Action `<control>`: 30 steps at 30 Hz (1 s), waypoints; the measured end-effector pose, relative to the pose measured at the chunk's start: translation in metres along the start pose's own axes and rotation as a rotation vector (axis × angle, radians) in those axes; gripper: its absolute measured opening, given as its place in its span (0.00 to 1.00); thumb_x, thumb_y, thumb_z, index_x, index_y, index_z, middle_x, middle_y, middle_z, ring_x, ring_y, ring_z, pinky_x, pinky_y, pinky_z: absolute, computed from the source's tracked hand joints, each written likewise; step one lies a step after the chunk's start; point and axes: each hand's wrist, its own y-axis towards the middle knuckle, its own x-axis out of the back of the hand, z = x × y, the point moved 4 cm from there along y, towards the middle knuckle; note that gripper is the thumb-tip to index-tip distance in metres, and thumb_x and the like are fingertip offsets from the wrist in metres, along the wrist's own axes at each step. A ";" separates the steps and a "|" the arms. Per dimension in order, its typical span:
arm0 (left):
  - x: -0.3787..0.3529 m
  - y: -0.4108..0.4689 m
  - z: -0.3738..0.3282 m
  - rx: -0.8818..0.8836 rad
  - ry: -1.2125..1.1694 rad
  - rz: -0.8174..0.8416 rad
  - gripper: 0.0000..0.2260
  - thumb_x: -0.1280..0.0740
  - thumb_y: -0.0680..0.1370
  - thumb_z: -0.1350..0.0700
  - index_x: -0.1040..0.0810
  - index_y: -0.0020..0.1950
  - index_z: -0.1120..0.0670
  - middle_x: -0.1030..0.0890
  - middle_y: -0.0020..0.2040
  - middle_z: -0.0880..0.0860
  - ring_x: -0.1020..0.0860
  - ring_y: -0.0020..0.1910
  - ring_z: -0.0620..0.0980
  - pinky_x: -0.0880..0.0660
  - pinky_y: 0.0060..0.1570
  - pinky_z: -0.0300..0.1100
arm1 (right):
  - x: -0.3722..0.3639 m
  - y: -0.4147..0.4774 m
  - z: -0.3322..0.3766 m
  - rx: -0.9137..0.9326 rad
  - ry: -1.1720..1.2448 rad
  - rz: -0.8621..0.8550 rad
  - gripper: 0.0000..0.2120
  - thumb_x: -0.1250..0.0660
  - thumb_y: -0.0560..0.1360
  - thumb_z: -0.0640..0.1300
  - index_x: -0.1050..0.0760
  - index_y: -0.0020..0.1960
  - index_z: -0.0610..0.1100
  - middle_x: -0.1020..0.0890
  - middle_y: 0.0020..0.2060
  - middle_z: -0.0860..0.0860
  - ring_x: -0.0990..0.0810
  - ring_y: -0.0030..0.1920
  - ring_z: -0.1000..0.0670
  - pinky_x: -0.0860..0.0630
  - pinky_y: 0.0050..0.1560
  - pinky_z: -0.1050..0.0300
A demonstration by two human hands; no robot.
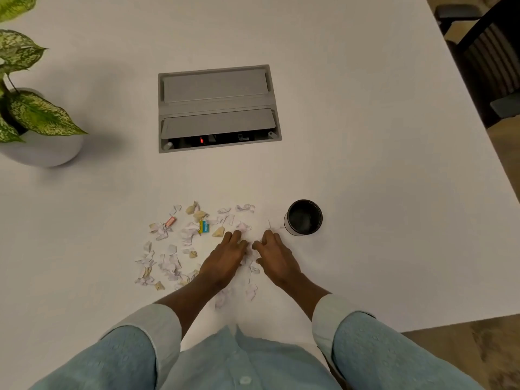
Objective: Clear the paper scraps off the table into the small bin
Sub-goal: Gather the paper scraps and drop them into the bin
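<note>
Several crumpled paper scraps [171,249], white, tan and a few coloured, lie scattered on the white table [365,136] in front of me. A small black round bin [304,218] stands upright just right of the scraps, and I see nothing inside it. My left hand [225,256] and my right hand [274,253] rest palm down side by side on the scraps nearest the bin, fingers curled around a few white pieces between them. Whether either hand grips a scrap is hidden by the fingers.
A grey cable hatch [216,108] is set into the table beyond the scraps. A potted plant [36,122] in a white pot stands at the far left. The table's right edge [478,153] runs diagonally, with dark chairs [489,52] past it.
</note>
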 end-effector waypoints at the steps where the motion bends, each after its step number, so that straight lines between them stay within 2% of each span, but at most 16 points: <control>1: 0.003 0.002 -0.001 -0.009 0.005 -0.009 0.19 0.30 0.76 0.68 0.25 0.67 0.58 0.28 0.69 0.60 0.27 0.63 0.58 0.19 0.51 0.49 | -0.001 0.001 -0.001 -0.004 -0.008 -0.011 0.14 0.25 0.73 0.36 0.23 0.56 0.44 0.26 0.53 0.45 0.25 0.52 0.45 0.25 0.37 0.55; 5: 0.008 0.009 -0.003 -0.022 0.011 -0.039 0.13 0.34 0.79 0.68 0.24 0.63 0.59 0.25 0.64 0.59 0.27 0.60 0.58 0.25 0.53 0.48 | -0.007 0.002 -0.010 -0.052 0.032 -0.089 0.11 0.25 0.71 0.33 0.20 0.49 0.44 0.22 0.45 0.48 0.24 0.45 0.48 0.23 0.35 0.56; 10: 0.015 0.014 -0.001 0.031 -0.147 -0.098 0.08 0.34 0.77 0.68 0.20 0.54 0.60 0.21 0.52 0.59 0.24 0.50 0.58 0.36 0.43 0.43 | 0.009 -0.005 -0.017 -0.120 0.188 -0.216 0.09 0.25 0.72 0.34 0.16 0.51 0.42 0.18 0.44 0.48 0.20 0.43 0.47 0.19 0.39 0.51; 12: 0.021 0.015 -0.002 0.069 -0.262 -0.139 0.06 0.31 0.76 0.68 0.18 0.49 0.61 0.20 0.48 0.60 0.22 0.46 0.59 0.37 0.40 0.43 | 0.023 -0.011 -0.017 -0.144 0.248 -0.264 0.08 0.26 0.72 0.33 0.15 0.49 0.42 0.18 0.43 0.47 0.20 0.42 0.47 0.19 0.40 0.51; 14: 0.030 0.016 -0.004 0.114 -0.388 -0.187 0.03 0.27 0.74 0.66 0.18 0.45 0.59 0.20 0.43 0.58 0.22 0.41 0.58 0.37 0.38 0.43 | 0.040 -0.019 -0.016 -0.178 0.331 -0.333 0.06 0.27 0.74 0.33 0.15 0.48 0.42 0.18 0.44 0.47 0.19 0.43 0.49 0.19 0.42 0.55; 17: 0.045 0.018 -0.013 0.174 -0.550 -0.294 0.07 0.21 0.72 0.61 0.19 0.40 0.57 0.23 0.37 0.52 0.28 0.34 0.48 0.38 0.33 0.42 | 0.069 -0.032 -0.016 -0.229 0.440 -0.454 0.06 0.27 0.75 0.34 0.15 0.49 0.42 0.17 0.46 0.49 0.19 0.45 0.53 0.23 0.46 0.66; 19: 0.059 0.021 -0.025 0.166 -0.610 -0.364 0.08 0.20 0.72 0.59 0.19 0.39 0.57 0.23 0.36 0.49 0.30 0.32 0.43 0.38 0.33 0.36 | 0.087 -0.038 -0.017 -0.258 0.493 -0.532 0.06 0.26 0.75 0.36 0.15 0.50 0.44 0.17 0.47 0.51 0.19 0.44 0.56 0.24 0.46 0.70; 24: 0.098 0.043 -0.064 0.092 -0.658 -0.455 0.08 0.21 0.72 0.57 0.19 0.40 0.57 0.19 0.36 0.50 0.27 0.33 0.44 0.36 0.33 0.34 | 0.131 -0.043 -0.036 -0.371 0.477 -0.724 0.06 0.23 0.73 0.38 0.14 0.49 0.45 0.15 0.44 0.49 0.17 0.42 0.52 0.23 0.43 0.60; 27: 0.114 0.060 -0.085 0.065 -0.650 -0.440 0.07 0.22 0.72 0.58 0.18 0.42 0.57 0.18 0.38 0.51 0.27 0.33 0.45 0.34 0.32 0.39 | 0.146 -0.038 -0.052 -0.459 0.437 -0.725 0.05 0.24 0.73 0.41 0.15 0.48 0.47 0.16 0.42 0.47 0.18 0.40 0.49 0.28 0.41 0.61; 30: 0.120 0.072 -0.102 0.042 -0.642 -0.410 0.05 0.24 0.72 0.63 0.18 0.44 0.60 0.17 0.40 0.55 0.24 0.36 0.50 0.31 0.34 0.43 | 0.147 -0.034 -0.066 -0.503 0.426 -0.654 0.05 0.25 0.74 0.41 0.15 0.49 0.46 0.16 0.43 0.47 0.18 0.42 0.47 0.25 0.42 0.57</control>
